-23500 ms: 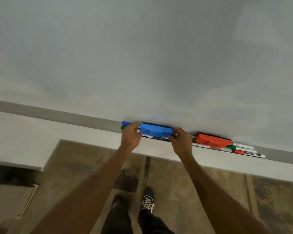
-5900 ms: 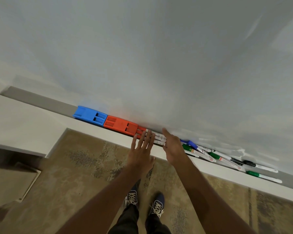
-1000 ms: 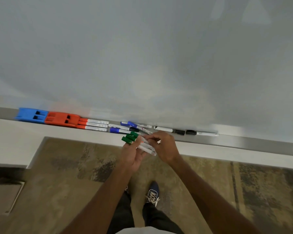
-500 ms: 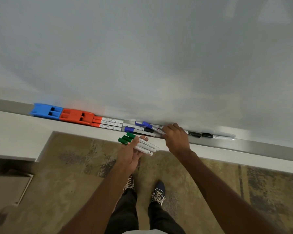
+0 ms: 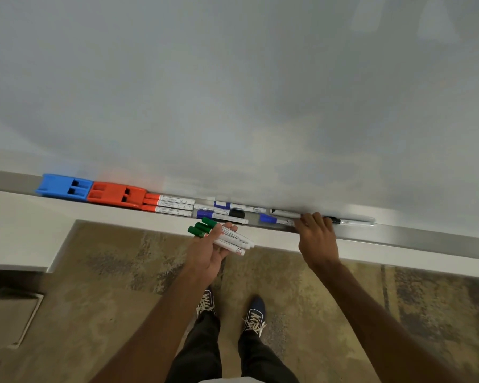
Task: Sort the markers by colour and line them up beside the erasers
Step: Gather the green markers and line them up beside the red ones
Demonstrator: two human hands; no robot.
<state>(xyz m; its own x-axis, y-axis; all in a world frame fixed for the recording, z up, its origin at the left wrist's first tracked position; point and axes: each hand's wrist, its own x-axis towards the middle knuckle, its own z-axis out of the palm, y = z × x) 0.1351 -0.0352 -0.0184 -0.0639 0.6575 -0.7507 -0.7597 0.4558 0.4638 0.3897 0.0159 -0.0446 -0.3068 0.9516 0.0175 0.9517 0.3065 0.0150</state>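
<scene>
A blue eraser (image 5: 64,187) and an orange eraser (image 5: 116,194) lie end to end at the left of the whiteboard tray (image 5: 415,235). Three red markers (image 5: 169,205) are stacked right beside the orange eraser. Blue and black markers (image 5: 227,214) lie loose farther right. My left hand (image 5: 209,252) holds three green markers (image 5: 221,236) in front of the tray. My right hand (image 5: 315,239) rests on the tray with its fingertips on the loose markers there, between a blue marker (image 5: 271,219) and a black marker (image 5: 349,221); whether it grips one is hidden.
The whiteboard (image 5: 233,92) rises behind the tray. A white ledge (image 5: 20,239) runs below it, wider at the left. My feet (image 5: 233,310) stand on a patterned brown floor.
My right hand left the green markers, went to the tray and slid right along the loose markers. My left hand kept the green markers.
</scene>
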